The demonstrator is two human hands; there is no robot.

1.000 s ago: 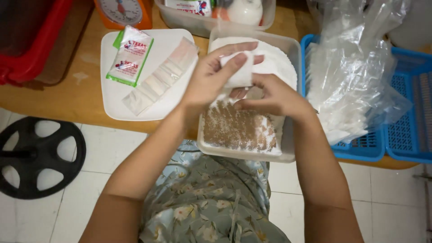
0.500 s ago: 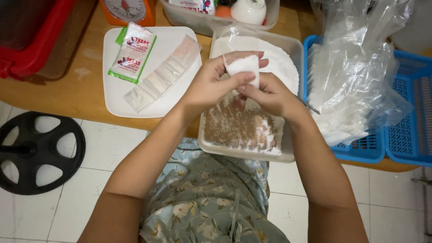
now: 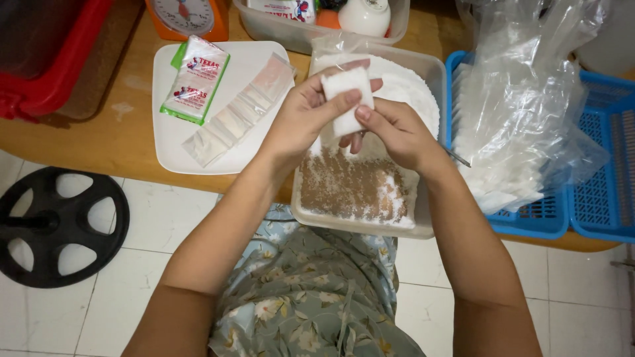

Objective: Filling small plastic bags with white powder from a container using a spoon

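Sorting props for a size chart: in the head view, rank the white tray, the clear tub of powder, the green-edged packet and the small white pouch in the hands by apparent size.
1. Clear tub
2. White tray, close behind
3. Green-edged packet
4. White pouch, held nearer the camera, so unsure.

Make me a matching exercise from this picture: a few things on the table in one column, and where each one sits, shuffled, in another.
Things:
1. small white packet
2. row of filled sachets
3. clear plastic bags
4. white powder

Places:
A. piled in the blue basket
B. in the clear tub under the hands
C. held between the left hand and right hand
D. lying on the white tray

Pairs: 1-C, 2-D, 3-A, 4-B
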